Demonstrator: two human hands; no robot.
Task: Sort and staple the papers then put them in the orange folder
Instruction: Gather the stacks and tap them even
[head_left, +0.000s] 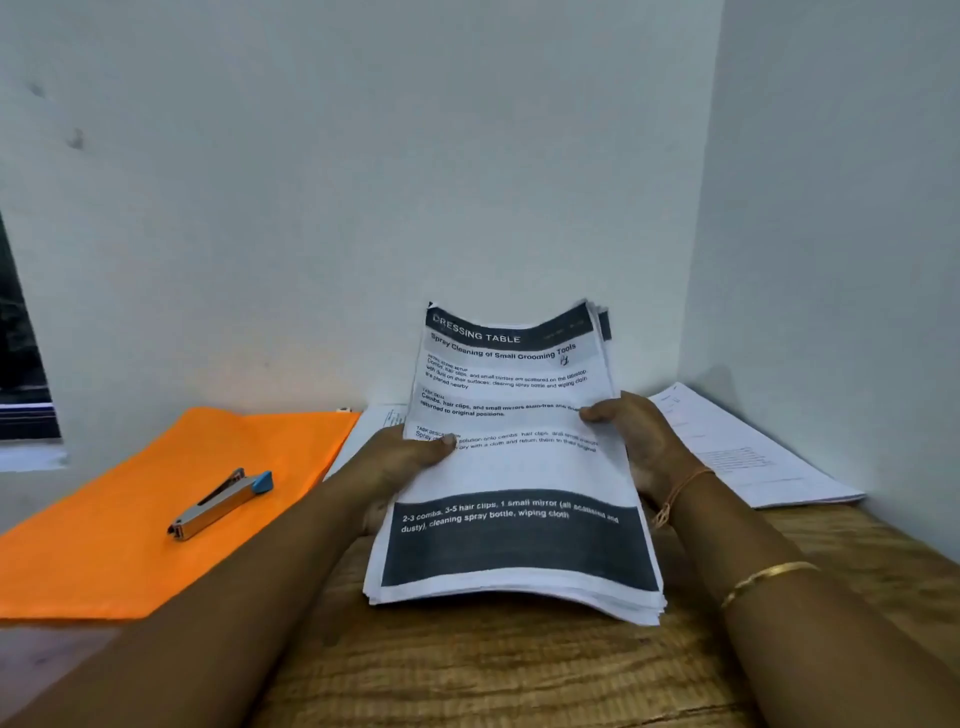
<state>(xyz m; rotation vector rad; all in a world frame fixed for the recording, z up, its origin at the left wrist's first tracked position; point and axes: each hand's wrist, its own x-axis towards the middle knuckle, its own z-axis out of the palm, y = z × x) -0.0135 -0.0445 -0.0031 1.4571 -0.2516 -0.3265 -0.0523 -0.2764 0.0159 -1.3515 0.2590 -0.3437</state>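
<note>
A thick stack of printed papers (511, 467) stands tilted up from the wooden table, its bottom edge resting on the wood. The top sheet is headed "DRESSING TABLE". My left hand (400, 462) grips the stack's left edge, thumb on the front. My right hand (636, 441) grips the right edge the same way. The orange folder (156, 519) lies flat to the left. A silver stapler (221, 504) with a blue end rests on top of the folder.
More white papers (743, 452) lie flat in the right corner against the wall. Another sheet (382, 418) peeks out behind the stack beside the folder. White walls close the back and right. The wooden table (493, 670) extends toward me.
</note>
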